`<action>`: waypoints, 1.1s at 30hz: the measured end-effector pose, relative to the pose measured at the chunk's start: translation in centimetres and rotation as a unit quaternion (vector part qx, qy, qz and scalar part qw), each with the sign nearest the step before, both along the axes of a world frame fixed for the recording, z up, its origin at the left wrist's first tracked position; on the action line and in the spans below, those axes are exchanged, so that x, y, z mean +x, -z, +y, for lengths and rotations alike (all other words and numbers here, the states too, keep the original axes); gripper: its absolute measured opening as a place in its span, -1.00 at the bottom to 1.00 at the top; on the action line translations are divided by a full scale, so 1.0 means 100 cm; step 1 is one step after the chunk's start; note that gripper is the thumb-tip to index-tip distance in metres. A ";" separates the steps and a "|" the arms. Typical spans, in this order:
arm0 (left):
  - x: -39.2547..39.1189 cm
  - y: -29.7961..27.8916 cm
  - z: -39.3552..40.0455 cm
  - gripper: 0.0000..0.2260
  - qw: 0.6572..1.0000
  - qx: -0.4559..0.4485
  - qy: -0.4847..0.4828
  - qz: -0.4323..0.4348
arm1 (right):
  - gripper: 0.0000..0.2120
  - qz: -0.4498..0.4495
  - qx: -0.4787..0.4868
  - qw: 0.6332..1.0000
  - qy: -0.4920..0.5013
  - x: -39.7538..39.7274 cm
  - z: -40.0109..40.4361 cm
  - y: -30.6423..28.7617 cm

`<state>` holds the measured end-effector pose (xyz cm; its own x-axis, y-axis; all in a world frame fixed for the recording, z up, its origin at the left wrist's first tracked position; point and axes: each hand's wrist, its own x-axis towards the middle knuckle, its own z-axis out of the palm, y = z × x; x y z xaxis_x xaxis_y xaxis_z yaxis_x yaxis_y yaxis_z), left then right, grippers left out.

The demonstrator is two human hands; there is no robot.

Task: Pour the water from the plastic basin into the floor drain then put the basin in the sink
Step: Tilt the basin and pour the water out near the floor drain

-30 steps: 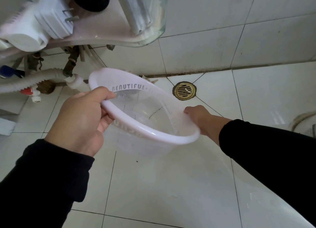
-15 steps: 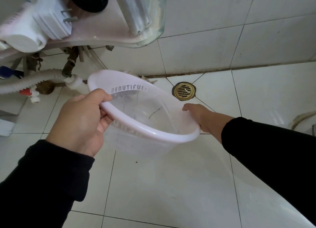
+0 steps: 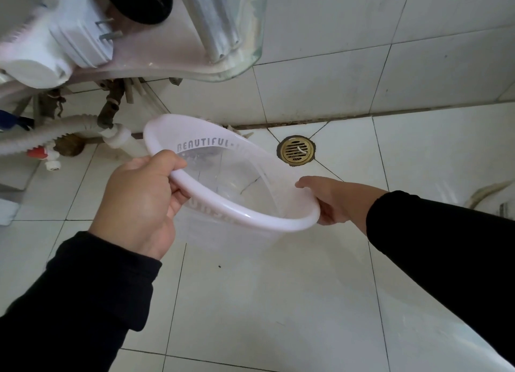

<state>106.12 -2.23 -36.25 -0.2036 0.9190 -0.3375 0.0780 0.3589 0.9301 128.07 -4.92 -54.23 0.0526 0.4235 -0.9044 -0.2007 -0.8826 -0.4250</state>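
Note:
A translucent white plastic basin (image 3: pixel 223 187) with "BEAUTIFUL" printed on its wall hangs over the tiled floor, tilted, with a little clear water in its bottom. My left hand (image 3: pixel 142 199) grips its near-left rim. My right hand (image 3: pixel 331 199) holds the rim on the right side. A round brass floor drain (image 3: pixel 296 150) sits in the floor just beyond the basin's right edge, next to the wall. The glass sink (image 3: pixel 178 65) is seen from underneath at the top left.
Under the sink run a white corrugated hose (image 3: pixel 53 137), brass fittings (image 3: pixel 110 111) and a red valve (image 3: pixel 37 153). The chrome sink leg (image 3: pixel 214 23) stands by the white tiled wall (image 3: pixel 362 51). A pale hose (image 3: pixel 487 190) lies at the right edge.
Both hands have carried the basin slightly up and toward the wall and drain; the grips are unchanged.

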 end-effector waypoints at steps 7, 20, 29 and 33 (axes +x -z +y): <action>0.005 0.000 -0.005 -0.85 1.000 0.009 0.014 0.003 | -0.88 0.048 0.007 0.998 -0.033 0.001 -0.008 -0.003; 0.009 -0.004 -0.013 -0.88 0.999 0.015 0.052 -0.006 | -0.95 -0.017 0.032 0.996 0.077 -0.009 -0.005 -0.001; 0.014 -0.007 -0.015 -0.88 0.998 0.025 0.061 -0.008 | -0.94 -0.025 0.035 0.995 0.086 -0.007 -0.006 -0.004; 0.017 -0.009 -0.016 -0.90 0.997 0.029 0.066 -0.008 | -0.95 -0.026 0.033 0.995 0.088 -0.007 -0.005 -0.005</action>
<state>107.79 -3.88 -35.38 -0.0750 0.9556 -0.2851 0.1067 0.2920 0.9505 127.40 -5.46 -53.68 0.1772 0.4617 -0.8692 -0.3260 -0.8058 -0.4944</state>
